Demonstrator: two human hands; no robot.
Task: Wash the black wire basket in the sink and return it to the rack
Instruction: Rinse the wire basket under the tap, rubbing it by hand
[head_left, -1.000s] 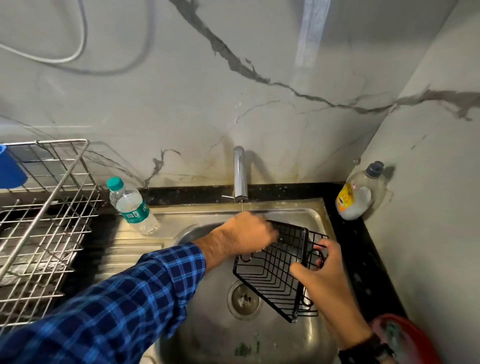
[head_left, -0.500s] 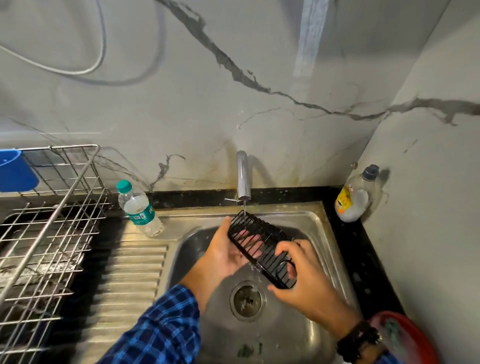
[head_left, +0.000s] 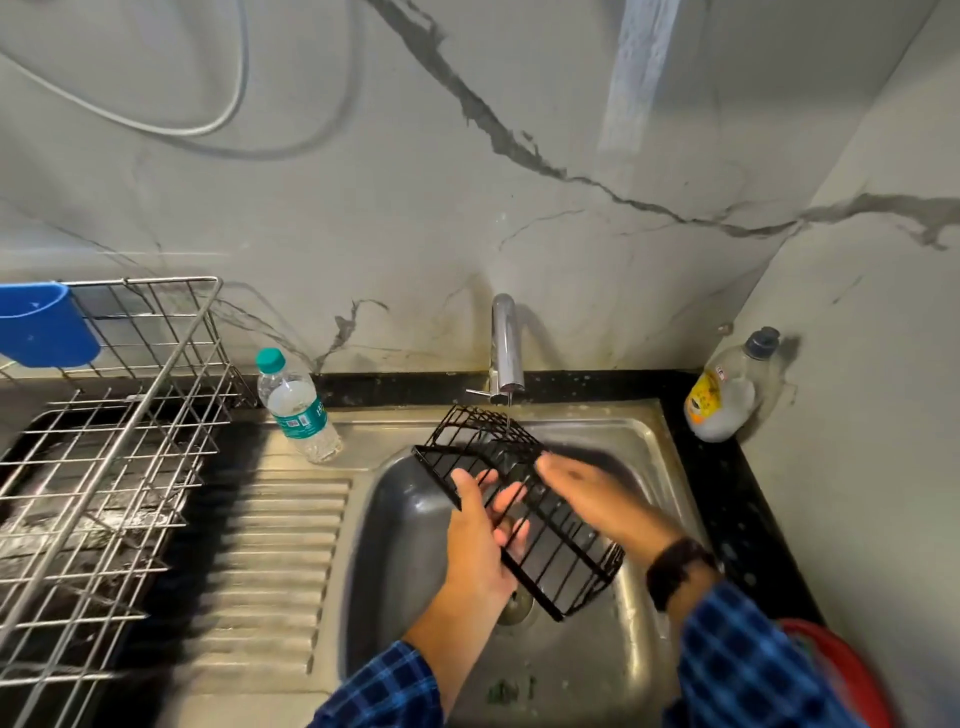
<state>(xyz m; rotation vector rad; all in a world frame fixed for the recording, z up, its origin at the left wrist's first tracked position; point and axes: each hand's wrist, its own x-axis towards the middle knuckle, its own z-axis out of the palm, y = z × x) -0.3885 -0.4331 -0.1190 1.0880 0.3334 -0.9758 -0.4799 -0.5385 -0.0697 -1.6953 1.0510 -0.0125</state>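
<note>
Black wire basket (head_left: 563, 543) had flipped over since half a second earlier, held above the sink (head_left: 587, 670), left hand (head_left: 478, 540) fingers gripping its edge, right hand (head_left: 597, 499) fingers flat on top.

A black stone counter (head_left: 727, 499) runs along the wall, and a steel sink (head_left: 641, 434) with a ribbed draining board (head_left: 280, 545) is set into it. A water bottle (head_left: 301, 410) with a green cap stands on the sink's back ledge, near the tap (head_left: 506, 348). A soap bottle (head_left: 724, 395) stands in the right corner of the counter. A metal wire rack (head_left: 104, 467) sits at the left.
</note>
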